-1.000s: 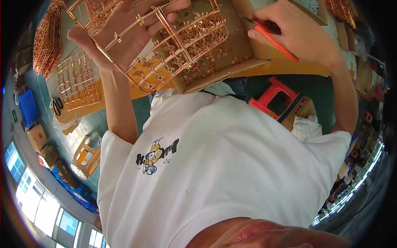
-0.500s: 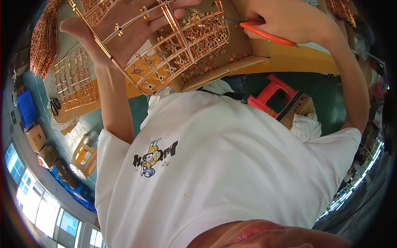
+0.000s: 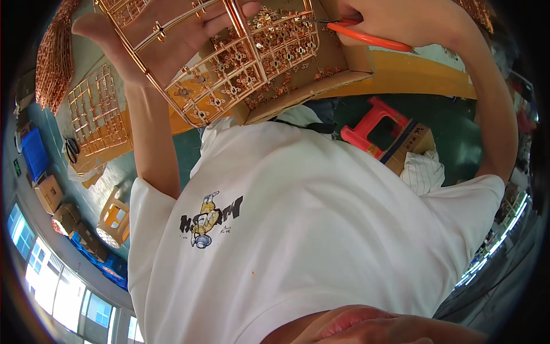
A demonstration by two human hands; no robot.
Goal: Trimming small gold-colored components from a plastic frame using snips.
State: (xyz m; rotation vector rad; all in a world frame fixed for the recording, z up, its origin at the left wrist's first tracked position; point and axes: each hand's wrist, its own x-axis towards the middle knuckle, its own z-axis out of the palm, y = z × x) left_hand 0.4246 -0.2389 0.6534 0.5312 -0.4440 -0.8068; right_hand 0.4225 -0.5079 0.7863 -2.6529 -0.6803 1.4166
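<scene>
Honestly, that copper-coloured wire rack (image 3: 248, 41) looks light and fairly stiff, thin glossy rods joined into a shallow frame, so I'd expect it to feel slick and maybe bend if you squeeze one lone rod. I'd take hold by the doubled outer rail or the thick divider and leave the little fittings alone. It's up over the cardboard box (image 3: 321, 89), tilted, with the left hand (image 3: 163, 54) spread behind it, thumb out and not wrapped round the rail; the top edge crops some fingers. The right hand (image 3: 395, 20) is closed around orange-handled pliers (image 3: 372, 39), or possibly cutters, tip right by the rack's far side. Loose copper bits (image 3: 272, 20) fill part of the box. Further out on the left there's a wire grid panel (image 3: 100, 109) and a bundle of copper rods (image 3: 54, 63).
</scene>
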